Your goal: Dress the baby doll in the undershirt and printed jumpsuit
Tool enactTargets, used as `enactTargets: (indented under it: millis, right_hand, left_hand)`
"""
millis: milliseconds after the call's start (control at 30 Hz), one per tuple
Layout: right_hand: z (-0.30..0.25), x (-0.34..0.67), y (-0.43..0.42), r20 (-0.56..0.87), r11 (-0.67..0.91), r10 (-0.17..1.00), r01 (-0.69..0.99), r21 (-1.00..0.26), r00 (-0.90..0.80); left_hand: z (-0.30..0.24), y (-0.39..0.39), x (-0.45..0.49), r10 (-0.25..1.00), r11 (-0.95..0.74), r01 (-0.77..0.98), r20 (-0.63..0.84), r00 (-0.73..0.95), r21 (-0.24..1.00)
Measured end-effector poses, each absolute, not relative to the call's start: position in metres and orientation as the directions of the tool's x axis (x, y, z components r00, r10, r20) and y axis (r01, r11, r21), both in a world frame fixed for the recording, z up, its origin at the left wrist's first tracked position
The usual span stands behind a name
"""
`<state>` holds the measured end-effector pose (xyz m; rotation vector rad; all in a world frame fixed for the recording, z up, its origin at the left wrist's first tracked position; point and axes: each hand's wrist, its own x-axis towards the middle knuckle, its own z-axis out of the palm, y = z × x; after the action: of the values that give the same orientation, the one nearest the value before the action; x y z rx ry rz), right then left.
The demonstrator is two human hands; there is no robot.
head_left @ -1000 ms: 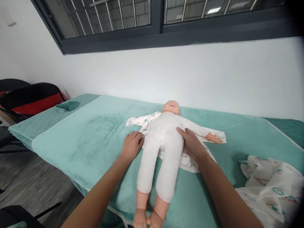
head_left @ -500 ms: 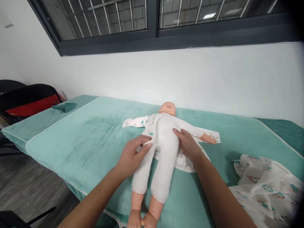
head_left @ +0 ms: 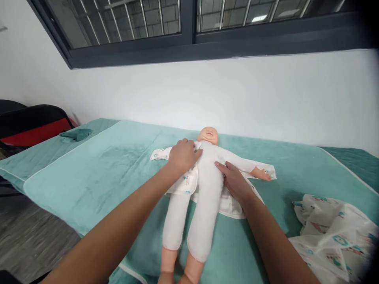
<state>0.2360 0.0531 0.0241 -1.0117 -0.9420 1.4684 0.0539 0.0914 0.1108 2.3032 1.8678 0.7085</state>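
Note:
A baby doll with a white cloth body lies on its back, head toward the wall. It has a white printed baby shirt on, its front open and one panel spread beneath the doll at the right. My left hand is at the shirt's upper edge by the doll's shoulder, fingers closed on the fabric near the neck. Against the right side of the doll's torso rests my right hand, thumb and forefinger apart on the white body; its other fingers are partly hidden.
The doll is on a green plush cover over a table or bed. A crumpled printed white cloth lies at the right. Behind stand a white wall and a dark-framed window. A black and red chair is at the left.
My left hand has moved up from the doll's waist to its shoulder. The left shirt panel now lies lower and flatter over the hip. My right hand has stayed at the torso.

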Motion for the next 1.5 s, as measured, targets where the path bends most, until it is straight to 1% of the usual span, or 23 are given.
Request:
enactTargets:
  millis: [33, 67, 100, 167, 267, 333, 400, 467, 500, 533, 567, 633, 700, 767, 833, 933, 1033, 1133, 1233, 1300, 1367, 1433, 1500]
  right_hand:
    - [0.024, 0.236, 0.053, -0.104, -0.122, 0.992, -0.321, -0.939, -0.073]
    - [0.024, 0.237, 0.054, -0.104, -0.122, 0.992, -0.319, -0.94, -0.072]
    - [0.024, 0.237, 0.054, -0.104, -0.121, 0.992, -0.317, -0.941, -0.07]
    - [0.025, 0.238, 0.055, -0.11, -0.123, 0.992, -0.311, -0.942, -0.061]
    - [0.027, 0.238, 0.054, -0.126, -0.136, 0.991, -0.317, -0.939, -0.052]
    - [0.029, 0.238, 0.054, -0.128, -0.141, 0.99, -0.323, -0.936, -0.06]
    - [0.03, 0.237, 0.054, -0.126, -0.14, 0.99, -0.318, -0.938, -0.063]
    - [0.03, 0.236, 0.054, -0.128, -0.14, 0.99, -0.307, -0.941, -0.059]
    - [0.03, 0.236, 0.055, -0.131, -0.142, 0.99, -0.304, -0.942, -0.057]
    - [0.029, 0.237, 0.055, -0.133, -0.143, 0.99, -0.299, -0.943, -0.054]
    - [0.028, 0.238, 0.056, -0.132, -0.141, 0.99, -0.288, -0.947, -0.048]
    - [0.027, 0.241, 0.057, -0.123, -0.124, 0.992, -0.224, -0.967, -0.021]
    - [0.028, 0.248, 0.059, -0.106, -0.104, 0.994, -0.123, -0.987, 0.007]
    - [0.031, 0.255, 0.059, -0.097, -0.096, 0.995, -0.048, -0.994, 0.011]
    - [0.035, 0.263, 0.06, -0.108, -0.108, 0.994, -0.033, -0.994, -0.003]
    - [0.038, 0.27, 0.06, -0.153, -0.155, 0.987, -0.058, -0.986, -0.041]
    - [0.036, 0.271, 0.06, -0.15, -0.151, 0.989, -0.054, -0.987, -0.019]
    - [0.032, 0.268, 0.058, -0.083, -0.085, 0.996, -0.093, -0.992, -0.022]
    - [0.031, 0.265, 0.057, 0.034, 0.009, 0.993, -0.219, -0.976, -0.112]
    - [0.033, 0.263, 0.056, 0.105, 0.061, 0.984, -0.283, -0.957, -0.146]
    - [0.037, 0.261, 0.055, 0.143, 0.09, 0.976, -0.293, -0.952, -0.166]
    - [0.04, 0.26, 0.054, 0.183, 0.121, 0.962, -0.286, -0.951, -0.202]
    - [0.043, 0.261, 0.054, 0.236, 0.157, 0.935, -0.286, -0.945, -0.266]
  left_hand:
    - [0.115, 0.097, 0.059, 0.95, -0.242, 0.928, 0.265, 0.167, 0.282]
    - [0.119, 0.102, 0.063, 0.955, -0.239, 0.941, 0.232, 0.184, 0.239]
    - [0.123, 0.106, 0.068, 0.961, -0.235, 0.945, 0.203, 0.19, 0.228]
    - [0.13, 0.111, 0.078, 0.966, -0.232, 0.935, 0.177, 0.188, 0.27]
    - [0.133, 0.113, 0.094, 0.956, -0.282, 0.862, 0.203, 0.214, 0.422]
    - [0.13, 0.111, 0.101, 0.94, -0.336, 0.805, 0.224, 0.257, 0.489]
    - [0.125, 0.11, 0.103, 0.902, -0.413, 0.77, 0.333, 0.274, 0.487]
    - [0.118, 0.11, 0.098, 0.853, -0.462, 0.753, 0.467, 0.232, 0.469]
    - [0.115, 0.11, 0.094, 0.845, -0.461, 0.745, 0.496, 0.202, 0.481]
    - [0.112, 0.11, 0.09, 0.858, -0.442, 0.74, 0.48, 0.184, 0.507]
    - [0.109, 0.109, 0.085, 0.882, -0.417, 0.736, 0.432, 0.186, 0.533]
    - [0.104, 0.107, 0.078, 0.911, -0.398, 0.739, 0.327, 0.25, 0.543]
    - [0.1, 0.102, 0.075, 0.889, -0.455, 0.739, 0.301, 0.345, 0.497]
    - [0.098, 0.099, 0.075, 0.84, -0.539, 0.728, 0.331, 0.43, 0.423]
    - [0.096, 0.096, 0.077, 0.807, -0.585, 0.729, 0.343, 0.48, 0.356]
    - [0.096, 0.096, 0.085, 0.783, -0.613, 0.742, 0.335, 0.524, 0.271]
    - [0.1, 0.099, 0.1, 0.73, -0.676, 0.714, 0.297, 0.615, 0.182]
    - [0.107, 0.102, 0.121, 0.711, -0.703, 0.697, 0.168, 0.683, 0.142]
    - [0.113, 0.108, 0.145, 0.734, -0.674, 0.717, 0.047, 0.678, 0.178]
    - [0.114, 0.114, 0.16, 0.72, -0.682, 0.697, 0.037, 0.693, 0.223]
    - [0.115, 0.122, 0.173, 0.678, -0.72, 0.649, 0.05, 0.733, 0.245]
    - [0.117, 0.131, 0.183, 0.631, -0.765, 0.614, 0.034, 0.775, 0.195]
    - [0.12, 0.139, 0.19, 0.609, -0.79, 0.606, 0.007, 0.793, 0.097]
